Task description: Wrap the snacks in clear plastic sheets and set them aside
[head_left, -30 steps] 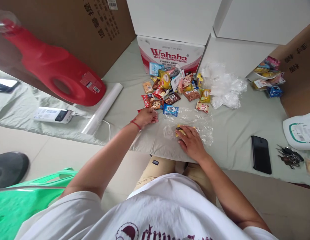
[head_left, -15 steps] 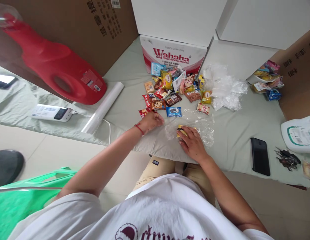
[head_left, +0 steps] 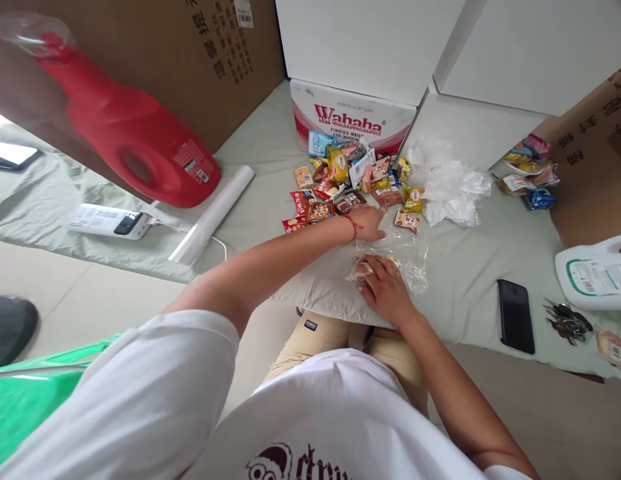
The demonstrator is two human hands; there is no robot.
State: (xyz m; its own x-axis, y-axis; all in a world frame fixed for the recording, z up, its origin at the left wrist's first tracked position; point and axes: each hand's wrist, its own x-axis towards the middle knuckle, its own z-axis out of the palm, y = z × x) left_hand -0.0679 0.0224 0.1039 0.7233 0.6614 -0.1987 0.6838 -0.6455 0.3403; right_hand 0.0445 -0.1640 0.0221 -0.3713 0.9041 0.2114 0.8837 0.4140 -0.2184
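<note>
My left hand (head_left: 369,221) reaches across the front of the snack pile, palm down, thumb apart from the fingers. Its fingertips are close to a brown snack packet (head_left: 389,196) and a small white-and-red packet (head_left: 407,221); no held thing shows in it. My right hand (head_left: 389,283) rests over a yellowish snack packet (head_left: 363,269) at the table's front edge, fingers curved onto it. That packet lies in or under a clear plastic bag (head_left: 415,270), and the fingers hide most of it. More wrapped snacks, such as a cookie packet (head_left: 320,211), lie heaped behind my left hand.
Crumpled clear bags (head_left: 453,183) lie right of the pile, before white boxes (head_left: 360,40). A red jug (head_left: 140,140), plastic roll (head_left: 213,215) and power bank (head_left: 110,221) stand or lie left. A phone (head_left: 515,316), keys (head_left: 567,321) and white bottle (head_left: 597,273) are right.
My left hand has moved right, from the pile's left front corner to its right front, and now covers the blue packet's spot. My right hand stays over its packet, with the clear bag shifted.
</note>
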